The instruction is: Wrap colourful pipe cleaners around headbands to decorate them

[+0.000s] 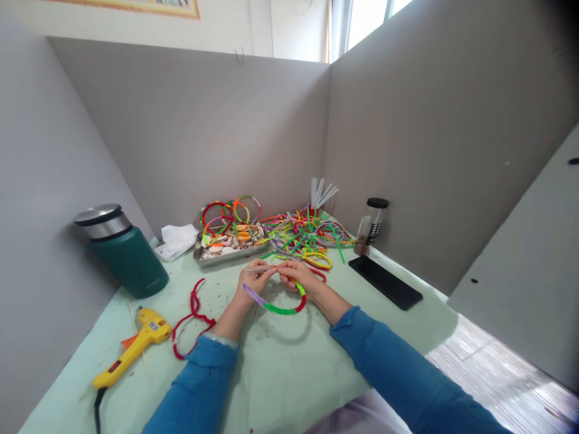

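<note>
A ring wrapped in coloured pipe cleaner [279, 310], with purple, green, red and yellow stretches, hangs below my two hands over the table. My right hand [298, 279] is closed on the ring near its yellow part. Pinched in the fingers of my left hand [251, 282] is a thin grey pipe cleaner [260, 270]. My fingertips meet at the ring's upper side, where they hide how the grey piece lies against it. The purple end of the ring sits free beside my left wrist.
At left are a green bottle [129, 262], a yellow glue gun [136, 349] and a red pipe-cleaner figure [195, 313]. Behind my hands stand a metal tray [233, 258] of shells and rings, and a pipe-cleaner pile [307, 232]. A phone [384, 282] and jar [371, 226] lie right.
</note>
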### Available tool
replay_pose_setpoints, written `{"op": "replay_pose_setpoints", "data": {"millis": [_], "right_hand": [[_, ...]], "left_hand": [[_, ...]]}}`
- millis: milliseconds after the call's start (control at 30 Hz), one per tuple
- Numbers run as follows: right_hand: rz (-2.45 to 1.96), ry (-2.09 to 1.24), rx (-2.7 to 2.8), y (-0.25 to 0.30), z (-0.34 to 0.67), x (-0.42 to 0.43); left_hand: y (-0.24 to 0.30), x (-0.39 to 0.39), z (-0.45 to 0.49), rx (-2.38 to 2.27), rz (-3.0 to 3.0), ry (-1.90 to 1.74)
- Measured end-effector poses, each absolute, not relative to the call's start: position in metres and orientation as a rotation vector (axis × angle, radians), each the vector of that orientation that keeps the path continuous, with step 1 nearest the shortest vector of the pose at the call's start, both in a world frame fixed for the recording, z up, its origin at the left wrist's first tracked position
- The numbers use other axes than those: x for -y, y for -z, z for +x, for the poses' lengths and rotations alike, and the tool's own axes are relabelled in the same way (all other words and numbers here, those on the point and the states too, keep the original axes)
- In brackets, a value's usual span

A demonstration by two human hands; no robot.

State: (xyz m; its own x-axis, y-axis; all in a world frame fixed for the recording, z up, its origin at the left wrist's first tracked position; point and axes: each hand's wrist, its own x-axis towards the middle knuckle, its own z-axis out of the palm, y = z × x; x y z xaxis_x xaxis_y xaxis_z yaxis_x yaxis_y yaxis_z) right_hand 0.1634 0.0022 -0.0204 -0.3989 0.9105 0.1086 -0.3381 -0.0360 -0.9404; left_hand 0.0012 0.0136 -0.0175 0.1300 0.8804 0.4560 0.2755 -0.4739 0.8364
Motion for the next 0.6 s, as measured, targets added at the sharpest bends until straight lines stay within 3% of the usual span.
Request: {"op": "replay_pose_setpoints", "data": {"millis": [600], "right_hand": [[-0.79,-1.488,1.32,0.025,0.159,-0.004]], "left_hand": [[0.005,-0.003,0.003,-1.225,1.8,-1.092]]}}
